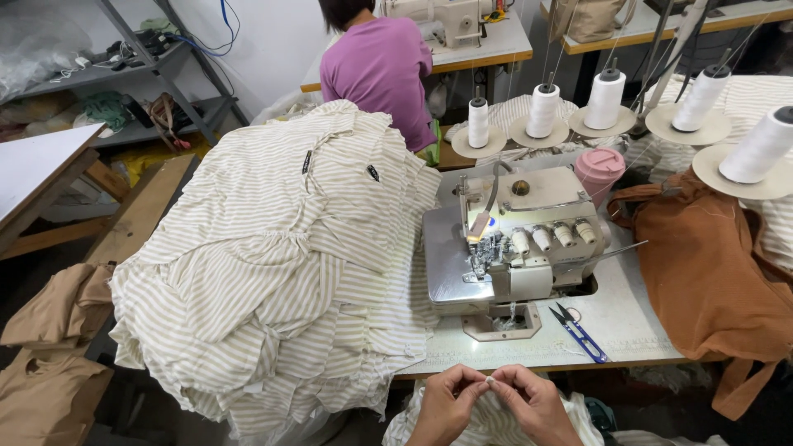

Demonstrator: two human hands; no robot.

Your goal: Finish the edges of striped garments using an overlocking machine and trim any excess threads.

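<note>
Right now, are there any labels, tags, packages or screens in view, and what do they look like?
Two small dark tags: on top of the striped fabric pile, narrow, black.
Clear plastic bag: top left on the grey shelf, crumpled, see-through.
No screens or signs show.

Upper left of frame: grey metal shelving against a white wall, loaded with cables and bags. Left edge: white-topped wooden table. Centre right: pale worktable. Top of frame: two more wooden-edged tables, a person in a purple top seated there. Lower left: dark floor. Even, soft light throughout.
</note>
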